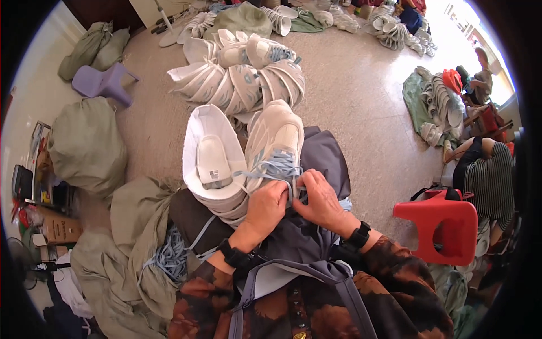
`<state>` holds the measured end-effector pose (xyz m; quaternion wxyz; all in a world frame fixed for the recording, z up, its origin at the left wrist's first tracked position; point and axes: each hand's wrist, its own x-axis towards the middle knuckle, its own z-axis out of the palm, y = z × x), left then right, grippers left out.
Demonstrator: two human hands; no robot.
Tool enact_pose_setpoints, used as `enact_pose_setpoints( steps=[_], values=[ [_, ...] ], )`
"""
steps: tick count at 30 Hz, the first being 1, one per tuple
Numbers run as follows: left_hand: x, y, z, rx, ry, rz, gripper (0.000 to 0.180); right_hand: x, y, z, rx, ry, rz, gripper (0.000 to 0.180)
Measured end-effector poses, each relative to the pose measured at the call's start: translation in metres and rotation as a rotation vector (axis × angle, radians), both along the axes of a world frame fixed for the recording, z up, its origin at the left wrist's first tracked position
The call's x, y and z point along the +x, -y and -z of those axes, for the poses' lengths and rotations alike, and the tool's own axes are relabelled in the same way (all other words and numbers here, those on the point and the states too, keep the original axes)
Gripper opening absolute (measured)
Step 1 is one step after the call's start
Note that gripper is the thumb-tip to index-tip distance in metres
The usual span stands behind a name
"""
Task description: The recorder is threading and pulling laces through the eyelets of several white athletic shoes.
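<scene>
A beige and white sneaker upper [275, 127] lies over my lap, toe pointing away, with light blue shoelaces [276, 165] threaded across its front. My left hand [264, 208] is closed at the near end of the lacing, its fingertips pinching a blue lace. Close beside it, my right hand [324, 202] pinches at the lace on the shoe's right edge; its fingertips are partly hidden. Left of the sneaker rests a stack of nested uppers [195, 141], the top one showing its white lining and a small label. A tangle of loose blue laces [170, 255] lies by my left thigh.
Ahead on the floor are rows of nested shoe uppers [237, 85]. A purple stool [101, 82] and stuffed green sacks [87, 147] stand left. At right are a red chair [443, 226], a person in a striped top [490, 175], and more uppers [440, 101].
</scene>
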<state>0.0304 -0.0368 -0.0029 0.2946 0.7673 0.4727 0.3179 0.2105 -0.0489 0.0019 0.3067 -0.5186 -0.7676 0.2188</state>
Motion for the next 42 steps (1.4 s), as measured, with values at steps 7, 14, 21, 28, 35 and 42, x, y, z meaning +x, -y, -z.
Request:
enact_pose_setpoints(
  steps=[7,14,21,28,35,42],
  values=[
    [-0.101,0.008,-0.035,-0.145,-0.166,-0.245,0.006,0.002,0.0,0.001,-0.031,-0.018,0.003,0.032],
    [-0.079,0.026,-0.029,-0.07,0.01,-0.154,0.004,-0.003,-0.001,-0.017,0.119,-0.009,-0.049,0.031],
    [-0.043,0.017,-0.015,0.222,-0.143,-0.105,0.02,-0.015,-0.003,-0.01,0.25,0.187,-0.156,0.018],
    [-0.027,0.004,-0.006,0.422,-0.381,-0.041,0.025,0.008,-0.005,-0.013,0.125,0.019,-0.125,0.02],
    [-0.028,-0.002,-0.004,0.483,-0.429,0.02,0.015,0.004,-0.003,-0.012,0.107,0.048,-0.088,0.03],
    [-0.064,0.017,-0.007,0.31,-0.463,0.022,0.014,0.005,-0.006,-0.005,0.064,-0.014,-0.082,0.031]
  ],
)
